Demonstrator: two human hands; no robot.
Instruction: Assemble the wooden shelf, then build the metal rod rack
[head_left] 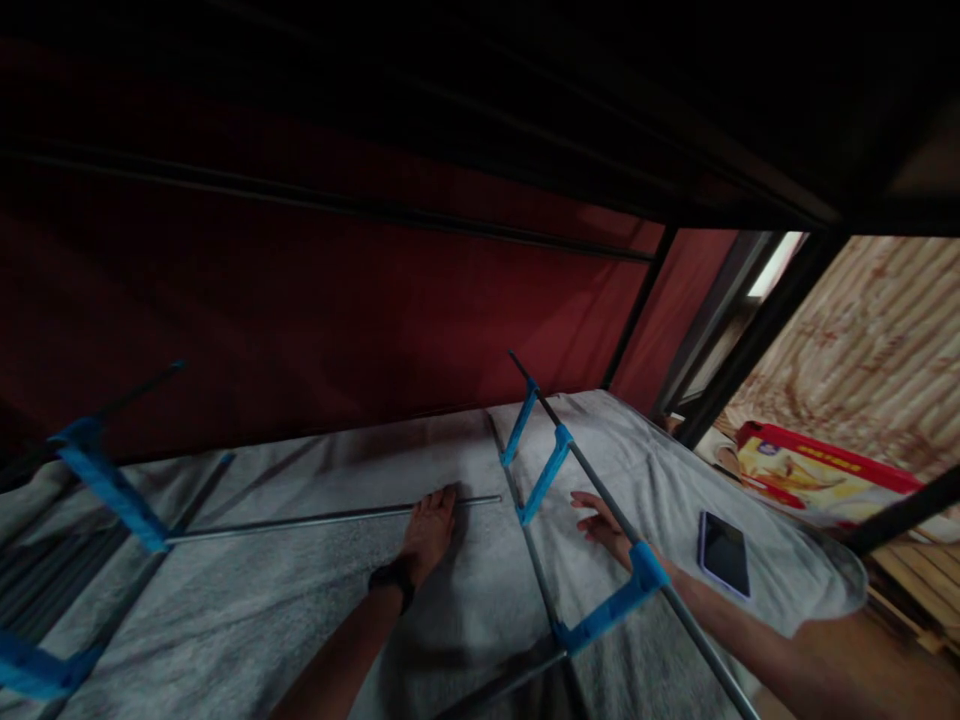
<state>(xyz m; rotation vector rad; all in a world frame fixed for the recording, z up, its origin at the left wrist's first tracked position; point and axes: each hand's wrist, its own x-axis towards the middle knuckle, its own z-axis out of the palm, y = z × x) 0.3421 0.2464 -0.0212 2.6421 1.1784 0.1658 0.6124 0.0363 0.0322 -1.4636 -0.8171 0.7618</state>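
Observation:
My left hand [429,528] lies flat with fingers stretched out on grey fabric [300,590], its fingertips touching a thin metal rod [322,519] that lies across the fabric. A black band sits on that wrist. My right hand [602,522] rests open on the fabric, just behind a raised metal rod [592,478] with blue plastic connectors [546,473]. Neither hand grips anything.
A phone [724,553] lies on the fabric at the right. More blue connectors [112,487] and rods stand at the left. A dark red fabric wall [337,310] closes the back. A red and yellow box [817,475] sits beyond the black frame post [757,335].

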